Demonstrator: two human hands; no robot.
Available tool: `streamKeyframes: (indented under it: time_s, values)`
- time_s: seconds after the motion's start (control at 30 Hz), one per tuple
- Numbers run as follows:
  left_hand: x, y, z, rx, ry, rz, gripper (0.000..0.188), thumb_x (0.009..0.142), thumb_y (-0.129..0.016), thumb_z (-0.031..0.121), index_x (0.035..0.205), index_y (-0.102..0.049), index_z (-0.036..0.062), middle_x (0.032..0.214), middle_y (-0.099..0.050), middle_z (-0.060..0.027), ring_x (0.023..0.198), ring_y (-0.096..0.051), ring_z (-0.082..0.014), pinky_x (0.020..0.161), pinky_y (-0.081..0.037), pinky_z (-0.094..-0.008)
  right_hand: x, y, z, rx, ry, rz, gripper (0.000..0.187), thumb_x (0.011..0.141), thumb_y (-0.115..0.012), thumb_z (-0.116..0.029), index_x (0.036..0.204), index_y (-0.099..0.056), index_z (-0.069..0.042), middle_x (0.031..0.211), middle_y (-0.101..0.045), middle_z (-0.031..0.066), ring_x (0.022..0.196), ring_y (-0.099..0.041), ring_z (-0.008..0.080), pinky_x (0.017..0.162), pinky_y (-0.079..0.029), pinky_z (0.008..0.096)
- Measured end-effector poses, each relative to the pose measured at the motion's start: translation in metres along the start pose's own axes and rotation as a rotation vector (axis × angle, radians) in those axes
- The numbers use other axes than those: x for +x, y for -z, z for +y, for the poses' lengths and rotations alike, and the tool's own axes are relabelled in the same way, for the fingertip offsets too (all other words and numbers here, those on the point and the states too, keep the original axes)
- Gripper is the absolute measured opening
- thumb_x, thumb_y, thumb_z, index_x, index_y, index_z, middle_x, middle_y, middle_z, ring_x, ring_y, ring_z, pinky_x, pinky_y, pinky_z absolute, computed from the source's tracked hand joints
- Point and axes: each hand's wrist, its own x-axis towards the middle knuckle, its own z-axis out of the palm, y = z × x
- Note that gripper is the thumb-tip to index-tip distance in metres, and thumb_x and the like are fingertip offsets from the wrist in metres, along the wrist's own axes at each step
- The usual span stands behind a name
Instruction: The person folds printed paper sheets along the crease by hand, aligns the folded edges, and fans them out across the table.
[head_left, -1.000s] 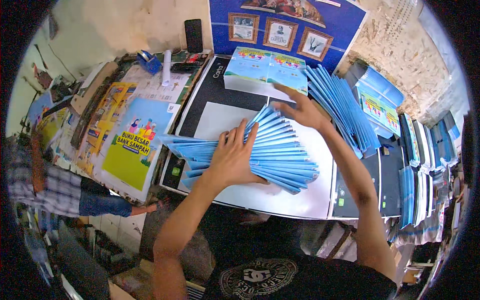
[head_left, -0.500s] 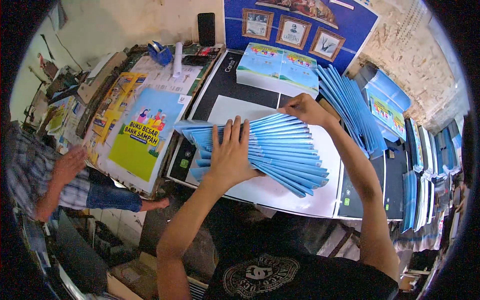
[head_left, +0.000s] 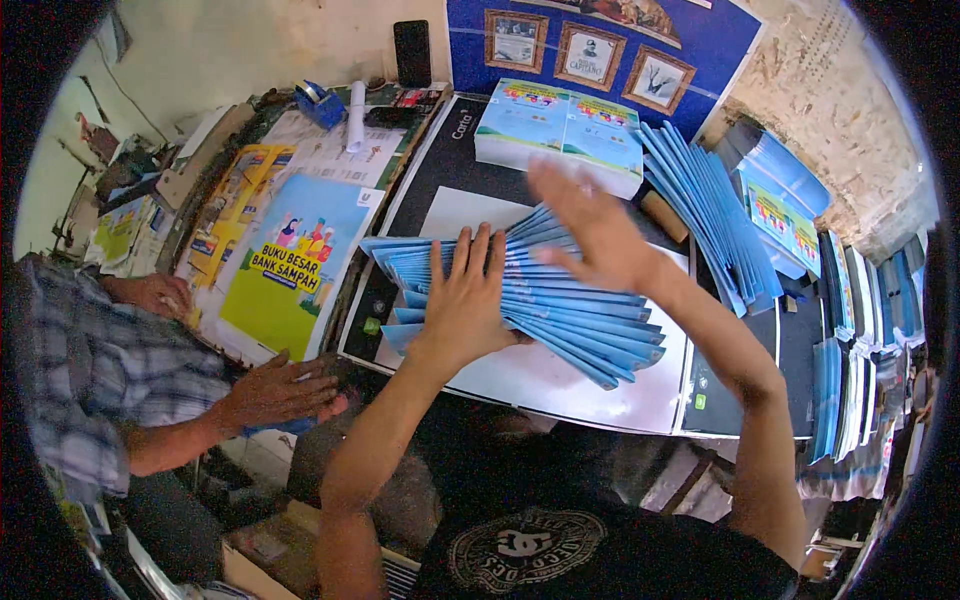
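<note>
Light-blue folded booklets (head_left: 560, 290) lie fanned out on a white sheet on the table, their folded edges spread toward the right. My left hand (head_left: 465, 300) rests on the left part of the fan, fingers spread and lying flat, its thumb mostly hidden. Over the fan's far right portion hovers my right hand (head_left: 590, 225), blurred by motion. Its fingers and thumb are apart and nothing shows in them. Behind it stands a thick stack of printed covers (head_left: 560, 125) in blue and green.
More blue booklets (head_left: 705, 215) lean at the right, beside a brown block (head_left: 664, 217). Several booklet piles (head_left: 845, 300) line the right edge. A blue-green poster (head_left: 300, 265), tape dispenser (head_left: 318, 104) and paper roll (head_left: 356, 117) lie left. A co-worker's hand (head_left: 285, 395) is near the table.
My right hand has left the fan's far edge and turned flat and open above it. My left hand stays on the booklets. The co-worker at left has moved closer, both hands now showing.
</note>
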Motion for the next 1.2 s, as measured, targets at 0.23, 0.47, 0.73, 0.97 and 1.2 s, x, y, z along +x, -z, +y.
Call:
streamKeyframes:
  time_s: [0.23,0.47,0.73,0.97,1.2]
  values:
    - [0.004,0.002,0.001,-0.009,0.006,-0.021,0.135,0.051,-0.087,0.063,0.150,-0.027,-0.0060,0.156,-0.029,-0.0253,0.147,-0.025,-0.0423,0.117,-0.011,-0.0669,0.013,-0.015,0.033,0.059,-0.068,-0.098,0.072,0.104,-0.036,-0.052,0.155,-0.027,-0.002,0.161,-0.027,0.0196,0.150,-0.023,0.0338,0.123,-0.014,0.0510]
    - [0.007,0.002,0.006,-0.004,0.000,-0.039,0.136,0.053,-0.085,0.067,0.151,-0.025,-0.0066,0.158,-0.028,-0.0237,0.149,-0.022,-0.0411,0.117,-0.010,-0.0661,0.030,-0.056,0.138,0.464,-0.495,-0.173,0.082,0.101,-0.030,-0.065,0.149,-0.039,0.001,0.153,-0.041,0.0208,0.143,-0.038,0.0321,0.119,-0.025,0.0464]
    - [0.009,0.001,0.003,0.084,0.015,-0.135,0.144,0.050,-0.088,0.063,0.155,-0.016,-0.0014,0.161,-0.021,-0.0221,0.150,-0.019,-0.0399,0.119,-0.010,-0.0627,-0.041,-0.079,0.124,1.381,-0.628,0.009,0.102,0.095,-0.013,-0.078,0.153,-0.030,0.004,0.148,-0.046,0.0191,0.135,-0.044,0.0287,0.116,-0.029,0.0379]
    - [0.013,0.015,-0.002,0.073,0.002,-0.260,0.140,0.052,-0.089,0.054,0.156,-0.012,-0.0011,0.161,-0.020,-0.0226,0.149,-0.018,-0.0419,0.120,-0.009,-0.0630,-0.097,-0.050,0.089,1.329,-0.638,-0.057,0.096,0.097,-0.009,-0.074,0.156,-0.025,0.001,0.158,-0.033,0.0204,0.145,-0.033,0.0322,0.119,-0.023,0.0421]
    - [0.013,0.009,-0.001,0.062,-0.044,-0.214,0.138,0.053,-0.090,0.050,0.156,-0.013,0.0006,0.160,-0.022,-0.0224,0.149,-0.020,-0.0415,0.120,-0.011,-0.0622,-0.111,-0.042,0.104,1.079,-0.730,0.064,0.078,0.102,-0.028,-0.064,0.149,-0.044,-0.004,0.151,-0.045,0.0171,0.141,-0.041,0.0293,0.117,-0.030,0.0434]
